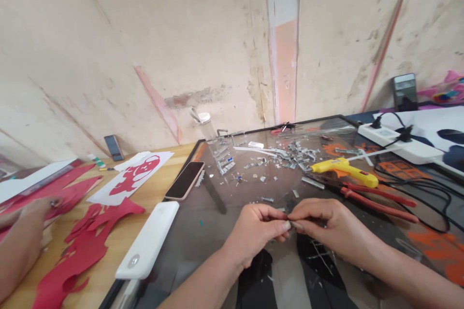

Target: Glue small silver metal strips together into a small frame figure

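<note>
My left hand point(259, 226) and my right hand point(322, 222) meet over the near part of the dark glossy table point(203, 231). Thumbs and forefingers of both are pinched together, tip to tip. Whatever lies between them is tiny and mostly covered by the fingertips, so its kind cannot be made out. Just beyond the hands are small clear and metallic scraps point(267, 199). Right of my right hand lie pliers with red handles point(380, 205) and a yellow glue gun point(346, 170).
A heap of metallic pieces point(295, 154), a lidded clear bottle point(208, 128), a phone point(185, 181) and a white power bank point(148, 241) occupy the table. A power strip point(398, 142) with black cables sits right. Another person's hand point(36, 217) works at red paper point(81, 246) on the left.
</note>
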Demonstrator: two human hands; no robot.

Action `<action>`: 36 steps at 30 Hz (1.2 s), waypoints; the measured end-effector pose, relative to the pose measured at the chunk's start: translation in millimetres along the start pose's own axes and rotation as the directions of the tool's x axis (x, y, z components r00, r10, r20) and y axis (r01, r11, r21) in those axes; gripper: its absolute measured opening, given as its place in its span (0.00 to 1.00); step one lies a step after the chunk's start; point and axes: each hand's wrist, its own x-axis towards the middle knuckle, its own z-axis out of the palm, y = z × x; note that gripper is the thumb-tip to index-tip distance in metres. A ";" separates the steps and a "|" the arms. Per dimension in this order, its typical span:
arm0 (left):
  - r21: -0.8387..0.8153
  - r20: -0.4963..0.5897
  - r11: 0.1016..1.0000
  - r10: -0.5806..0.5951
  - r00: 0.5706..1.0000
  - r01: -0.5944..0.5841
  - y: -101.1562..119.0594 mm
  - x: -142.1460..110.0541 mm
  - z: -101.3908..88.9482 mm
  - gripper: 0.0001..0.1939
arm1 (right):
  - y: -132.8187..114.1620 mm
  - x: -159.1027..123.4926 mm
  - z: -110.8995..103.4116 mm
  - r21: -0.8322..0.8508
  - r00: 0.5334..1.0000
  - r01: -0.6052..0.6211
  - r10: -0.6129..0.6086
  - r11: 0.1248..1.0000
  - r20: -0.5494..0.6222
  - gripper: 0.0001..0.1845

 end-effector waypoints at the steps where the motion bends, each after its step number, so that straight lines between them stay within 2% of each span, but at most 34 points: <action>1: 0.001 -0.001 1.000 -0.002 1.000 0.002 0.2 -0.3 0.3 0.20 | -0.1 -0.3 0.6 -0.004 1.000 -0.005 0.005 1.000 -0.006 0.09; 9: 0.006 -0.020 1.000 0.013 1.000 -0.012 -2.4 1.2 2.4 0.21 | -2.9 -1.7 5.0 -0.040 0.999 -0.005 0.004 0.999 -0.031 0.11; 14: 0.003 -0.012 1.000 0.021 1.000 -0.021 -3.3 1.5 4.3 0.20 | -3.0 -2.6 10.8 -0.091 0.991 -0.040 0.028 0.995 -0.131 0.09; 16: -0.025 -0.006 1.000 0.015 1.000 -0.016 -3.0 1.7 3.5 0.20 | -2.6 -2.8 11.4 -0.075 0.986 -0.068 0.056 0.995 -0.158 0.08; 18: -0.070 0.002 0.997 -0.014 1.000 0.014 -2.0 2.1 1.8 0.19 | -2.6 -2.6 10.2 -0.021 0.989 -0.070 0.067 0.997 -0.133 0.08; 23: -0.152 0.010 0.986 -0.074 0.997 0.075 2.0 2.1 -1.7 0.19 | -4.1 -1.4 5.2 0.025 0.996 0.042 -0.040 0.999 -0.076 0.08; 32: -0.108 0.025 0.994 -0.004 1.000 0.006 -5.2 3.6 -1.0 0.19 | -2.5 -4.7 8.9 -0.120 0.986 0.118 -0.131 0.986 -0.105 0.09; 36: -0.123 0.034 0.992 -0.020 0.999 0.024 -6.0 4.1 0.1 0.19 | -1.4 -6.2 9.1 -0.137 0.978 0.153 -0.170 0.979 -0.120 0.10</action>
